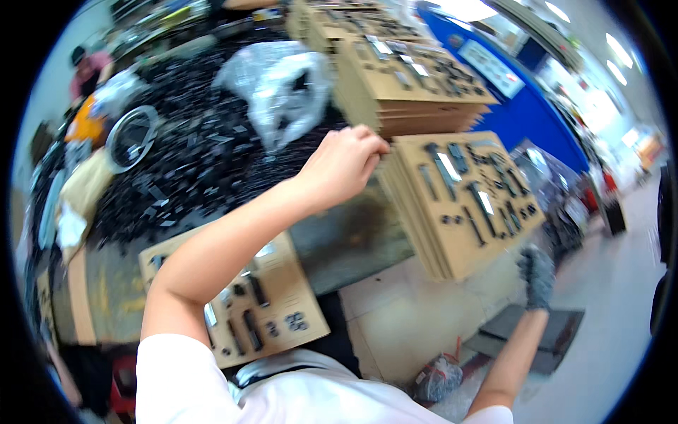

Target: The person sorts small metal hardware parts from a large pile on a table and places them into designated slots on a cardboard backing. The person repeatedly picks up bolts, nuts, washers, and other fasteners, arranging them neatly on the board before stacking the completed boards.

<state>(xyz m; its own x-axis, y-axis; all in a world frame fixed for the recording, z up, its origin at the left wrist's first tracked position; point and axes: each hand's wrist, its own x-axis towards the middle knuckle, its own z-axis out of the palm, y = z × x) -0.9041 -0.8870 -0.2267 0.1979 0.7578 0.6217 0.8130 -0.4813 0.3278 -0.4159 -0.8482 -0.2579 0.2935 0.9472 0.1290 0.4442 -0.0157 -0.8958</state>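
My bare left hand [345, 164] reaches across the table with its fingers curled closed at the near-left corner of a cardboard board [462, 244]. That board tops a tilted stack at the table's edge, and rows of black parts and small bright strips lie on its face. At the board's lower right edge is my right hand [538, 277] in a grey glove, blurred, its fingertips close to the edge; its grip cannot be made out. Below my left forearm lies another cardboard board [307, 332] with similar black parts, partly covered by the arm.
Taller cardboard stacks [395, 85] stand behind. A heap of loose black parts [191, 162] spreads over the table, with a clear plastic bag [279, 85] on it. Dark flat sheets [558, 339] and a bagged bundle [438, 378] lie on the floor. Another person [90, 71] is at far left.
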